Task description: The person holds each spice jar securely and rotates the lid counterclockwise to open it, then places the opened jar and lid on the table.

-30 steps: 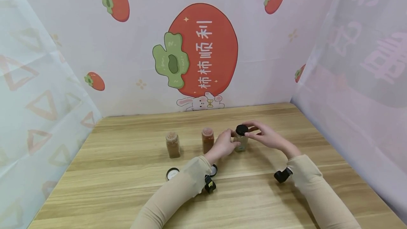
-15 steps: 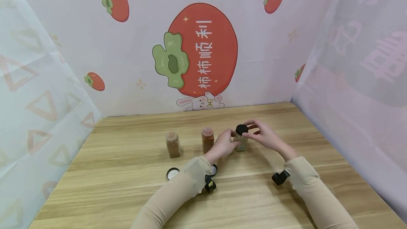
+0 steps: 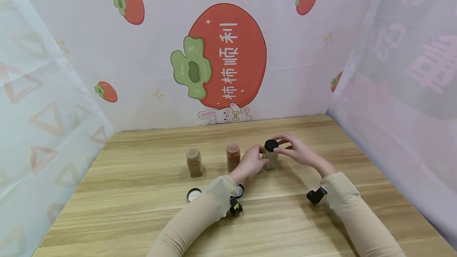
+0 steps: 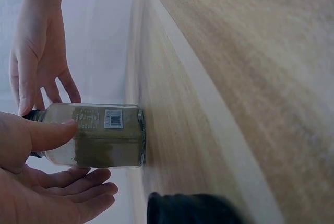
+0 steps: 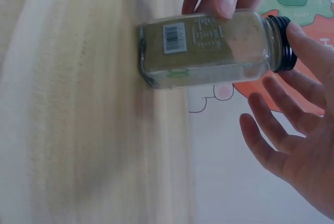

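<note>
A square glass spice jar [image 3: 271, 161] stands upright on the wooden table, partly filled with greenish-brown powder and marked with a barcode label [image 4: 113, 119]. My left hand [image 3: 251, 161] grips the jar body from the left, thumb on the near side. On the jar's neck sits a black screw cap [image 5: 282, 43]. My right hand [image 3: 298, 150] pinches that cap between thumb and fingertips; the other fingers are spread in the right wrist view. Left of my left hand is a jar of red-brown powder [image 3: 233, 160] with its perforated shaker top bare.
Another shaker jar of brown powder [image 3: 194, 164] stands further left. Two black caps lie on the table in front, the left cap [image 3: 194, 195] white inside, the right cap [image 3: 240, 190] partly behind my left sleeve. A printed cloth backdrop [image 3: 285, 90] rises behind the table.
The right hand and wrist have shifted slightly while staying at the cap, and the jar's label shows turned a little. The left hand keeps its hold in the same place.
</note>
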A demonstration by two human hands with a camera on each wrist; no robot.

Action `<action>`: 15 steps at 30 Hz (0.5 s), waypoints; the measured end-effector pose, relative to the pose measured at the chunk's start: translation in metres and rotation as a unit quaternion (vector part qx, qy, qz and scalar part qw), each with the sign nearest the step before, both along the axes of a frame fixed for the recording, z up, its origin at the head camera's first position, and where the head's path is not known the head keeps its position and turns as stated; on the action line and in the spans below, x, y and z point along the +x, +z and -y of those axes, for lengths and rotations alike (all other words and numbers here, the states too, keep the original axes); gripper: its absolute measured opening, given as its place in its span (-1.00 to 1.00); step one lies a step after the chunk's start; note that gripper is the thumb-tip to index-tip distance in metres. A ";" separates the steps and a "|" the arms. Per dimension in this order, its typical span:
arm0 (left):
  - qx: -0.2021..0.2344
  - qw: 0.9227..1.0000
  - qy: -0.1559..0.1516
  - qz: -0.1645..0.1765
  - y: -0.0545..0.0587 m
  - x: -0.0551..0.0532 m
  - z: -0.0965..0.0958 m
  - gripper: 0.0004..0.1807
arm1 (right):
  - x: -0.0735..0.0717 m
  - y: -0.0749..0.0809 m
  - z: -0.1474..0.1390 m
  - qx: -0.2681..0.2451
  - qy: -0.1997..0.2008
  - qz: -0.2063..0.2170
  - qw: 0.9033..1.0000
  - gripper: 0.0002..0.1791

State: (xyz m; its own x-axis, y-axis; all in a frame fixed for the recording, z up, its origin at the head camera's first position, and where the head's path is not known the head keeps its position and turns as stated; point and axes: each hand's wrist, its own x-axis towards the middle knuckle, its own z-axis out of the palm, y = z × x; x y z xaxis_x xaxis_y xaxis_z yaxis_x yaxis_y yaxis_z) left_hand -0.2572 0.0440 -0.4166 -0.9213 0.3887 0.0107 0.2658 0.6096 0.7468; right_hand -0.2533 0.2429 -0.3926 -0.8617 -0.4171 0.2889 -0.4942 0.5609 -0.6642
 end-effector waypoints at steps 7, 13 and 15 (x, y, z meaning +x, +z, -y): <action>-0.002 1.000 -0.002 -0.001 -0.001 -0.001 0.000 -0.57 | -0.004 0.002 -0.004 0.017 0.031 0.011 0.999 -0.59; -0.004 1.000 -0.002 0.000 -0.001 -0.001 0.000 -0.57 | -0.004 0.002 -0.007 0.023 0.041 0.003 0.999 -0.58; -0.005 1.000 -0.002 -0.001 -0.002 -0.002 0.000 -0.57 | -0.004 0.003 -0.007 0.022 0.044 0.004 0.999 -0.57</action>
State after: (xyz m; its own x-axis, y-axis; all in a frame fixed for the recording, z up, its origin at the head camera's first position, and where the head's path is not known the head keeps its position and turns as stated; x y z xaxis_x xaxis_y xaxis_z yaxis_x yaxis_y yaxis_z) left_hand -0.2590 0.0438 -0.4182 -0.9199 0.3921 0.0093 0.2700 0.6158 0.7402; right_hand -0.2571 0.2497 -0.3898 -0.8233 -0.5037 0.2617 -0.5375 0.5435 -0.6448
